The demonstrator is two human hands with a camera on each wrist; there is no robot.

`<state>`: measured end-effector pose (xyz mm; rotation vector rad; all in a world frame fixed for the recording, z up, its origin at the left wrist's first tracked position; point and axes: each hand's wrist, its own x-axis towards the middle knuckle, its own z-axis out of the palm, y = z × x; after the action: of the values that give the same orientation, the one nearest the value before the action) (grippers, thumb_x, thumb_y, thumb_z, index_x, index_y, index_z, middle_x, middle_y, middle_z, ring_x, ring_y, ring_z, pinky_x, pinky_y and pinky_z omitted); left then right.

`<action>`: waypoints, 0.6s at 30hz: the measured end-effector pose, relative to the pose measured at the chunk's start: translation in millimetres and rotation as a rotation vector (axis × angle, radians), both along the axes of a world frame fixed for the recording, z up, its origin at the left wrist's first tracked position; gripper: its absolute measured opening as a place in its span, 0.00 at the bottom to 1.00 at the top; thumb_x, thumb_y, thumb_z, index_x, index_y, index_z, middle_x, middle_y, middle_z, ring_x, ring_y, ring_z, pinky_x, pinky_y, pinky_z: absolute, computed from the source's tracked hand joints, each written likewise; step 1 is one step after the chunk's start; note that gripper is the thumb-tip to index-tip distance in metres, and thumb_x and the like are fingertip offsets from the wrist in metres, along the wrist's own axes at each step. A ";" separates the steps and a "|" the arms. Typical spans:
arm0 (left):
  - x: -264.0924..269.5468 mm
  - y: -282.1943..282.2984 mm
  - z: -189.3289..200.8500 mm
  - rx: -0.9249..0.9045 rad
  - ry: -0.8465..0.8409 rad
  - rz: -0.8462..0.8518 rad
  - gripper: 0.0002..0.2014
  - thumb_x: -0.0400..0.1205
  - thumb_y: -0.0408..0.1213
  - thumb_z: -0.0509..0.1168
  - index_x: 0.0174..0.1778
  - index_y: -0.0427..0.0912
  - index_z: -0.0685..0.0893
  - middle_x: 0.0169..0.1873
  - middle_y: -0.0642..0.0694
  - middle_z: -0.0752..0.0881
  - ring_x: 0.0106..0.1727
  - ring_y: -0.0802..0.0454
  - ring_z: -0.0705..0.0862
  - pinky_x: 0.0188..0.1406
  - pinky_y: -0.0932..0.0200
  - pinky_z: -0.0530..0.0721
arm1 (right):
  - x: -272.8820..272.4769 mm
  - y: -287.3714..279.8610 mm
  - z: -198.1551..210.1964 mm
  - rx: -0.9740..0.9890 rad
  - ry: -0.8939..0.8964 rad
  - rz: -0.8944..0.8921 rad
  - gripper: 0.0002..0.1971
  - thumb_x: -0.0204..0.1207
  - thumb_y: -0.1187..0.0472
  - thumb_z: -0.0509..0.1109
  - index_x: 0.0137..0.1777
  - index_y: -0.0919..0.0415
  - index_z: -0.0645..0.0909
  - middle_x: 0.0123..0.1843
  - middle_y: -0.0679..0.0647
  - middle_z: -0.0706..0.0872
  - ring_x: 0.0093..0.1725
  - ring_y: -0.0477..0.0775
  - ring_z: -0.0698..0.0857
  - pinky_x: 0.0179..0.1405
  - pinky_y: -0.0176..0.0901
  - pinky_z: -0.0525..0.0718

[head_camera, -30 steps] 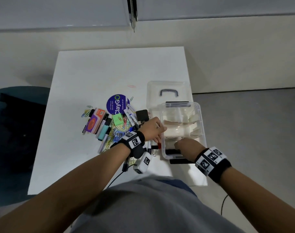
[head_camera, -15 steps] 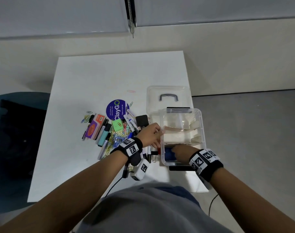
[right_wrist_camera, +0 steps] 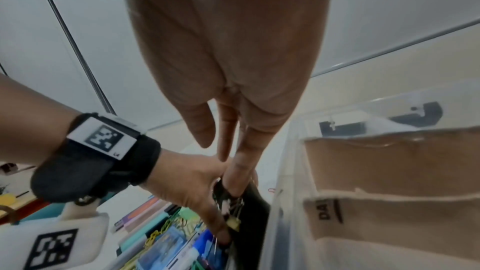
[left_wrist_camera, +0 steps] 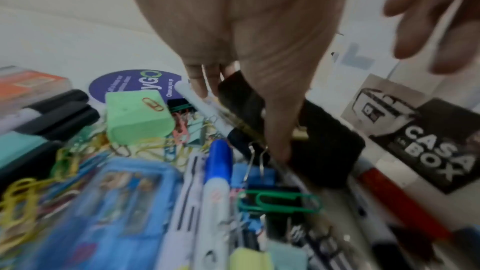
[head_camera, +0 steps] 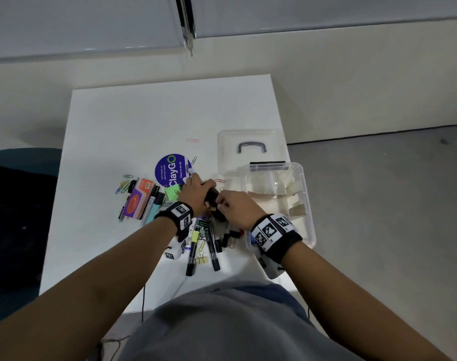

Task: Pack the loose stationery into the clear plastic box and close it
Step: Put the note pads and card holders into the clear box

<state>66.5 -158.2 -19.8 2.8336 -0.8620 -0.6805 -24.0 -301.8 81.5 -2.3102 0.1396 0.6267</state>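
A black squarish object (head_camera: 212,198) lies in the stationery pile beside the clear plastic box (head_camera: 306,204). My left hand (head_camera: 205,190) grips it, thumb on the near side and fingers on the far side (left_wrist_camera: 244,114). My right hand (head_camera: 222,204) reaches in from the box side. Its straight fingertips (right_wrist_camera: 233,184) touch the top of the black object (right_wrist_camera: 255,208); its thumb stands apart. The box is open, with cardboard dividers (head_camera: 263,201) inside. Its lid (head_camera: 248,142) lies flat behind it, handle up. A binder clip (left_wrist_camera: 257,163) sits against the black object (left_wrist_camera: 327,151).
Left of my hands lie a purple round sticker (head_camera: 170,170), an orange and purple packet (head_camera: 138,199), a green block (head_camera: 173,192) and paper clips (head_camera: 123,186). Markers (head_camera: 193,246) lie near the front. The box stands at the table's right edge. A dark chair (head_camera: 13,204) is at left.
My right hand came out of the box's near compartment and moved left onto the black object. My left hand shifted up the pile and took hold of that object.
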 end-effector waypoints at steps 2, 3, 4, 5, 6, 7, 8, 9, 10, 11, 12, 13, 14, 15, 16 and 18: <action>0.5 12.0 0.6 -0.123 0.078 0.032 0.29 0.69 0.35 0.76 0.65 0.49 0.75 0.56 0.38 0.68 0.50 0.39 0.79 0.53 0.51 0.83 | 6.9 8.1 -9.2 -0.044 0.001 0.003 0.11 0.81 0.63 0.61 0.60 0.65 0.79 0.56 0.63 0.85 0.55 0.62 0.83 0.53 0.50 0.81; 0.2 19.0 1.9 -0.169 0.153 0.053 0.30 0.69 0.34 0.77 0.66 0.49 0.75 0.56 0.39 0.69 0.48 0.41 0.80 0.54 0.53 0.82 | 10.0 10.8 -13.9 -0.070 0.013 0.003 0.13 0.81 0.63 0.61 0.63 0.64 0.78 0.58 0.63 0.83 0.57 0.64 0.83 0.56 0.52 0.81; -0.3 26.7 4.3 -0.217 0.231 0.071 0.31 0.69 0.35 0.79 0.67 0.49 0.74 0.57 0.41 0.72 0.49 0.43 0.81 0.56 0.54 0.82 | 12.2 13.3 -16.8 -0.091 0.036 0.002 0.15 0.81 0.63 0.60 0.65 0.64 0.76 0.61 0.63 0.80 0.58 0.65 0.82 0.58 0.53 0.81; -0.9 34.7 8.2 -0.272 0.310 0.088 0.31 0.69 0.37 0.79 0.67 0.48 0.74 0.57 0.42 0.76 0.51 0.45 0.82 0.57 0.54 0.82 | 14.3 15.2 -20.0 -0.114 0.058 0.010 0.16 0.81 0.62 0.60 0.68 0.63 0.74 0.63 0.63 0.77 0.59 0.66 0.82 0.59 0.55 0.81; -1.5 42.6 13.1 -0.338 0.384 0.109 0.29 0.71 0.37 0.79 0.65 0.48 0.75 0.56 0.45 0.80 0.53 0.47 0.83 0.57 0.55 0.82 | 16.1 16.5 -22.8 -0.142 0.079 0.030 0.18 0.80 0.62 0.61 0.69 0.63 0.72 0.65 0.63 0.76 0.60 0.67 0.81 0.60 0.56 0.81; -2.6 49.9 19.8 -0.394 0.451 0.142 0.25 0.73 0.38 0.78 0.63 0.47 0.77 0.54 0.47 0.83 0.53 0.49 0.84 0.55 0.57 0.82 | 17.9 17.5 -25.7 -0.161 0.098 0.066 0.20 0.80 0.61 0.63 0.71 0.63 0.71 0.66 0.63 0.76 0.62 0.67 0.81 0.60 0.55 0.80; -3.8 56.9 26.6 -0.443 0.504 0.180 0.21 0.75 0.39 0.76 0.61 0.48 0.78 0.52 0.47 0.85 0.52 0.51 0.84 0.53 0.58 0.82 | 19.5 18.7 -27.7 -0.173 0.118 0.112 0.20 0.79 0.60 0.64 0.71 0.63 0.71 0.66 0.63 0.78 0.63 0.66 0.81 0.59 0.53 0.79; -4.8 63.3 32.3 -0.484 0.545 0.212 0.17 0.77 0.39 0.75 0.60 0.48 0.79 0.51 0.47 0.85 0.51 0.52 0.85 0.51 0.60 0.83 | 21.2 20.3 -29.0 -0.173 0.127 0.154 0.19 0.79 0.60 0.65 0.70 0.63 0.73 0.64 0.63 0.81 0.63 0.64 0.82 0.57 0.48 0.78; -5.7 69.1 34.7 -0.519 0.578 0.234 0.15 0.78 0.39 0.73 0.59 0.50 0.79 0.51 0.48 0.85 0.51 0.54 0.85 0.50 0.60 0.84 | 22.6 22.2 -27.6 -0.167 0.131 0.181 0.17 0.79 0.60 0.65 0.67 0.63 0.75 0.62 0.62 0.84 0.62 0.63 0.83 0.52 0.44 0.76; -6.9 74.0 35.8 -0.549 0.598 0.252 0.12 0.80 0.40 0.71 0.58 0.51 0.80 0.51 0.48 0.85 0.51 0.53 0.86 0.50 0.60 0.86 | 24.0 24.4 -26.5 -0.154 0.140 0.192 0.15 0.80 0.59 0.66 0.64 0.64 0.77 0.59 0.61 0.85 0.61 0.62 0.84 0.48 0.41 0.74; -8.0 77.5 36.6 -0.579 0.603 0.277 0.11 0.81 0.41 0.70 0.59 0.51 0.79 0.52 0.47 0.84 0.52 0.52 0.87 0.49 0.58 0.88 | 25.5 26.7 -24.5 -0.131 0.146 0.192 0.14 0.80 0.58 0.66 0.63 0.64 0.78 0.57 0.60 0.86 0.58 0.60 0.85 0.45 0.40 0.72; -9.4 80.1 35.7 -0.602 0.597 0.319 0.12 0.83 0.43 0.68 0.61 0.52 0.78 0.55 0.46 0.83 0.54 0.49 0.87 0.48 0.57 0.89 | 27.0 29.4 -23.1 -0.109 0.155 0.185 0.15 0.81 0.56 0.65 0.62 0.64 0.78 0.55 0.59 0.86 0.55 0.59 0.84 0.42 0.40 0.71; -11.5 81.3 36.2 -0.629 0.595 0.377 0.15 0.84 0.44 0.66 0.66 0.52 0.76 0.60 0.45 0.81 0.56 0.48 0.87 0.47 0.57 0.90 | 27.8 32.8 -20.6 -0.091 0.165 0.166 0.16 0.82 0.53 0.64 0.62 0.64 0.77 0.52 0.57 0.84 0.51 0.58 0.83 0.37 0.40 0.70; -14.3 80.3 36.9 -0.656 0.606 0.448 0.19 0.85 0.45 0.64 0.72 0.52 0.72 0.64 0.45 0.78 0.58 0.49 0.85 0.46 0.58 0.91 | 29.7 37.0 -20.4 -0.085 0.173 0.131 0.16 0.83 0.52 0.62 0.62 0.64 0.76 0.49 0.55 0.82 0.48 0.56 0.81 0.33 0.38 0.68; -18.2 77.7 38.1 -0.686 0.632 0.514 0.25 0.85 0.46 0.64 0.77 0.52 0.66 0.67 0.47 0.75 0.61 0.49 0.83 0.47 0.59 0.90 | 31.3 41.5 -20.1 -0.086 0.179 0.101 0.16 0.84 0.52 0.60 0.62 0.64 0.75 0.49 0.55 0.81 0.46 0.56 0.79 0.31 0.38 0.67; -25.6 71.6 39.3 -0.738 0.685 0.590 0.34 0.83 0.46 0.67 0.82 0.53 0.58 0.68 0.51 0.69 0.68 0.50 0.76 0.53 0.56 0.88 | 35.2 50.2 -23.5 -0.079 0.201 0.116 0.15 0.85 0.56 0.60 0.64 0.67 0.75 0.55 0.60 0.83 0.50 0.59 0.82 0.40 0.44 0.77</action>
<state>40.9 -86.6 19.5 1.8356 -0.0919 -0.8981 11.2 -251.6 58.0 -2.3399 0.1269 0.9278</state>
